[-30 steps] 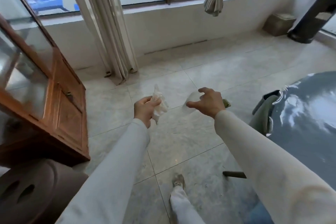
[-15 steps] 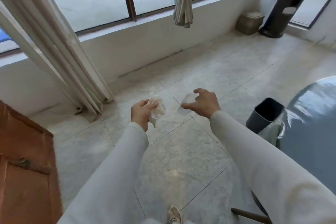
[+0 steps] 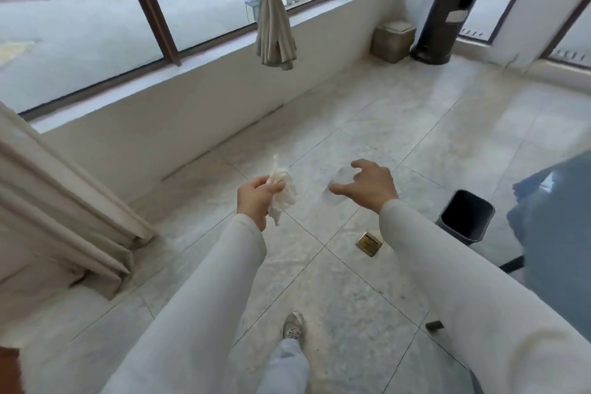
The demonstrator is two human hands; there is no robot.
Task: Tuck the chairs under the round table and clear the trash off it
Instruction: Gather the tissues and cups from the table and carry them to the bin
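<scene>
My left hand (image 3: pixel 256 200) is shut on a crumpled white tissue (image 3: pixel 283 190), held out over the tiled floor. My right hand (image 3: pixel 367 184) grips a clear plastic cup (image 3: pixel 340 182), which is faint against the floor. A small dark trash bin (image 3: pixel 465 216) stands open on the floor to the right of my right hand. The round table's glossy blue-grey top (image 3: pixel 556 233) shows at the right edge, beside the bin. No chair seat is in view.
A low wall with windows (image 3: pixel 192 9) runs across the back. Curtains (image 3: pixel 64 201) hang at the left and another tied curtain (image 3: pixel 275 25) hangs at centre. A beige lidded bin (image 3: pixel 391 40) and a tall dark column (image 3: pixel 447 16) stand in the far corner. A brass floor socket (image 3: pixel 368 244) sits near my right arm.
My view has swung to the right: the wooden cabinet has left the frame, and the dark bin and the far corner have come into sight. Both hands keep their hold.
</scene>
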